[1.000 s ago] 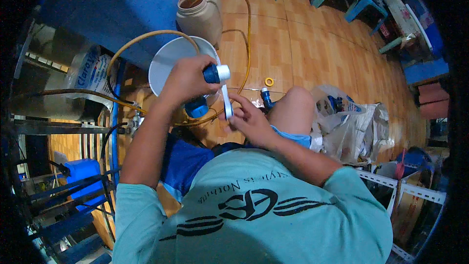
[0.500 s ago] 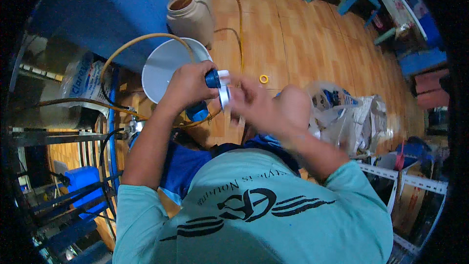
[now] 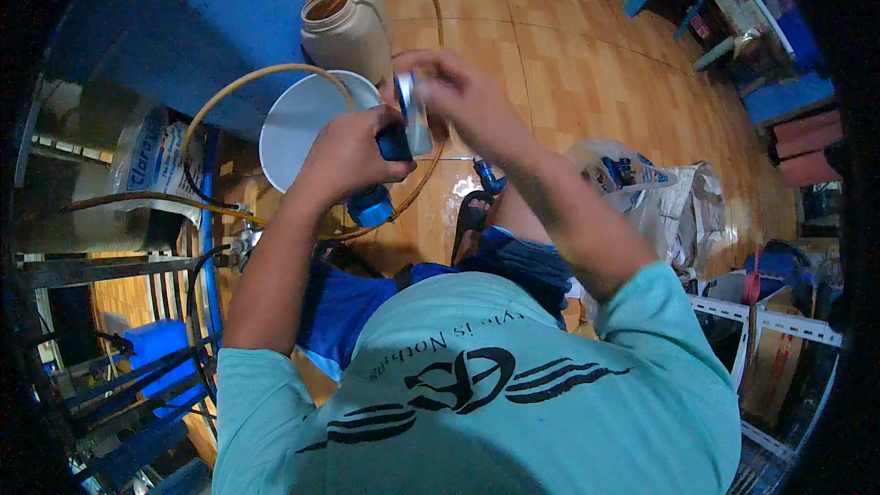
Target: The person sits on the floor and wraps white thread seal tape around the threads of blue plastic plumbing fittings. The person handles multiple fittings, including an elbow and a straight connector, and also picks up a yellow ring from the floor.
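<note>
My left hand is closed around a dark blue pipe fitting with a white section at its right end. My right hand, raised just beyond it and blurred by motion, has its fingers at a small white ring-shaped roll with a blue edge. Whether that roll touches the fitting, I cannot tell. Below my left wrist shows a brighter blue cylindrical piece; what joins it to the rest is hidden.
Behind my left hand stands a white bucket with a yellowish hose looping over it. A beige jug is farther off. On the tiled floor lies a blue elbow fitting. Plastic bags sit at right, metal shelving at left.
My right hand has moved up and away from me, with the white roll rising to the fitting's far side. The blue elbow on the floor has come into view; the yellow ring no longer shows.
</note>
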Demonstrator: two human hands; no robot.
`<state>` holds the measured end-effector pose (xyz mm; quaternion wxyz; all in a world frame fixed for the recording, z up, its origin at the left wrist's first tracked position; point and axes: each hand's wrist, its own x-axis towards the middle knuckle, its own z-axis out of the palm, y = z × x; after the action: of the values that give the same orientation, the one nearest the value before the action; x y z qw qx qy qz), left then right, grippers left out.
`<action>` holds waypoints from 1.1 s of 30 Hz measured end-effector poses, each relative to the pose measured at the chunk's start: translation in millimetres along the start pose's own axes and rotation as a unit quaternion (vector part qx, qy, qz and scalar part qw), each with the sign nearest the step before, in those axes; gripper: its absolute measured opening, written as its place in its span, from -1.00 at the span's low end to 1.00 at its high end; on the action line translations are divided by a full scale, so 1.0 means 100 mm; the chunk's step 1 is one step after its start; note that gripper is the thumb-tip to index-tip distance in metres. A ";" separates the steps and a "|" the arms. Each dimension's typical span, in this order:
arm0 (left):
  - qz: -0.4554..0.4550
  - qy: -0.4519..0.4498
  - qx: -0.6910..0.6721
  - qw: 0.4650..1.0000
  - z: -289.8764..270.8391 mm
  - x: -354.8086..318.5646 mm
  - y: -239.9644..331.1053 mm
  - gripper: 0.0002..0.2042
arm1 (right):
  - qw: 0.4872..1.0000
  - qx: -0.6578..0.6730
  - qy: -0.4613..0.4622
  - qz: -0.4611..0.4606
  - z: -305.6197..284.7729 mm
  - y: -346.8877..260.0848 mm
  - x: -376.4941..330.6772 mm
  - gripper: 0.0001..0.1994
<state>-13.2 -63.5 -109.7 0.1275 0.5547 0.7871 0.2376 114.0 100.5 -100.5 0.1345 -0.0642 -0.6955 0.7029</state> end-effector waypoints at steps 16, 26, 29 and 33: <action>0.047 0.007 -0.028 0.998 -0.17 0.02 0.08 -0.53 | 0.999 0.006 0.016 0.029 0.01 0.81 -0.11 -0.62; 0.041 0.015 -0.024 0.999 -0.17 -0.10 0.04 -0.55 | 0.999 -0.001 0.006 0.038 0.05 0.28 0.03 -0.60; 0.041 0.046 -0.035 0.997 -0.26 -0.01 -0.01 -0.55 | 0.997 -0.031 0.013 0.063 0.23 1.25 -0.42 -0.61; 0.002 0.005 -0.013 1.000 -0.21 -0.05 -0.13 -0.54 | 0.975 0.208 0.017 0.071 0.69 0.27 -1.03 -0.62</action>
<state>-31.5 -76.9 -98.2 0.1298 0.5530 0.7839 0.2508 190.6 6.0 -135.7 0.1068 -0.0957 -0.5250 0.8389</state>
